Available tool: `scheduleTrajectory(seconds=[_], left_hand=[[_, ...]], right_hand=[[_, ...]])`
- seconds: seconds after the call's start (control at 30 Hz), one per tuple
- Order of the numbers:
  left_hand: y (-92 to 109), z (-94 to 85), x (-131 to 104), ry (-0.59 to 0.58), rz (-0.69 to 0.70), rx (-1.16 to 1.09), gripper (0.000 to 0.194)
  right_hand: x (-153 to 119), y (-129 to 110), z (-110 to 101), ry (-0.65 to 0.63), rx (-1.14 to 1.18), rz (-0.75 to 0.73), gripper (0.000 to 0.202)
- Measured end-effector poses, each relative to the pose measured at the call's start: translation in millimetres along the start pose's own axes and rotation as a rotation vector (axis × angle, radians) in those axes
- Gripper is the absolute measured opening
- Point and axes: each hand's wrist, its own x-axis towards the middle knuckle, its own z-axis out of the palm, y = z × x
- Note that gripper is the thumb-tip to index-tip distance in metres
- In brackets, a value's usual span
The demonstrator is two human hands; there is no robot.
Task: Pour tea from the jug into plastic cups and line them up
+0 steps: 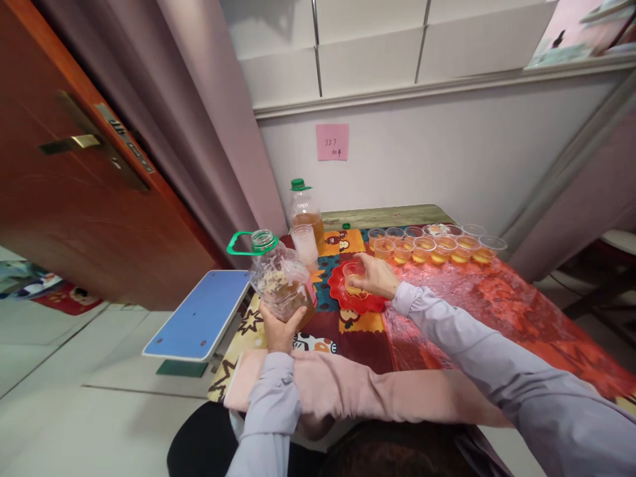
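My left hand (pixel 282 326) is closed round the lower side of a large clear plastic bottle (pixel 281 275). The bottle has a green carrying ring, an uncapped mouth and amber liquid low inside. My right hand (pixel 377 275) grips a small clear plastic cup (pixel 352 278) over a red scalloped plate (pixel 342 301). Some amber liquid shows in that cup, partly behind my fingers. Just behind the held bottle rises a stack of clear cups (pixel 305 245). A second bottle (pixel 307 215), capped in green and holding amber liquid, stands farther back.
Several filled cups (pixel 424 248) stand in rows at the back right of the patterned table (pixel 447 324). A loose green cap (pixel 346 226) lies near the wall. Pink fabric (pixel 377 391) stretches along the front edge. At left are a blue board (pixel 199 311) and a door (pixel 74 199).
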Motion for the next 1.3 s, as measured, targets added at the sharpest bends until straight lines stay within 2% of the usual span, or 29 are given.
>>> scheduleTrajectory(seconds=[0.13, 0.23, 0.3, 0.37, 0.43, 0.53, 0.63, 0.83, 0.93, 1.13, 1.2, 1.3], left_hand=[[4.9, -0.8, 0.0, 0.008, -0.027, 0.032, 0.103], [9.2, -0.7, 1.0, 0.008, -0.04, 0.059, 0.104], [11.5, -0.4, 1.7, 0.0, -0.045, 0.071, 0.105], [13.1, -0.1, 2.1, 0.001, -0.042, 0.068, 0.105], [13.9, -0.2, 2.4, 0.014, -0.034, 0.068, 0.104], [14.0, -1.1, 2.9, 0.007, -0.024, 0.089, 0.104], [13.6, -1.4, 3.4, -0.002, -0.027, 0.104, 0.103], [15.3, 0.9, 3.6, 0.022, -0.038, 0.08, 0.102], [15.2, 1.2, 3.8, 0.019, -0.032, 0.089, 0.102], [11.4, 0.5, 3.1, 0.027, -0.028, 0.077, 0.103], [10.3, 0.5, 1.6, 0.021, -0.032, 0.065, 0.102], [8.0, 0.6, -0.7, 0.01, -0.023, 0.027, 0.102]], right_hand=[[-3.9, 18.8, -15.7, 0.03, 0.588, 0.173, 0.066], [-17.7, 53.9, -45.9, 0.07, 0.638, 0.245, 0.062], [-33.0, 86.9, -73.5, 0.163, 0.529, 0.293, 0.067], [-50.8, 123.3, -102.8, 0.301, 0.223, 0.35, 0.072], [-68.5, 158.1, -129.3, 0.369, -0.111, 0.419, 0.073], [-89.9, 199.9, -158.3, 0.369, -0.365, 0.606, 0.073], [-102.6, 226.9, -173.9, 0.344, -0.39, 0.783, 0.075], [-106.5, 251.3, -179.4, 0.378, -0.351, 0.884, 0.09], [-104.2, 256.6, -175.4, 0.405, -0.348, 0.881, 0.095], [-106.7, 264.4, -164.3, 0.453, -0.372, 0.825, 0.09], [-105.6, 262.4, -159.6, 0.525, -0.406, 0.772, 0.091], [-93.3, 242.1, -149.0, 0.651, -0.431, 0.551, 0.081]])
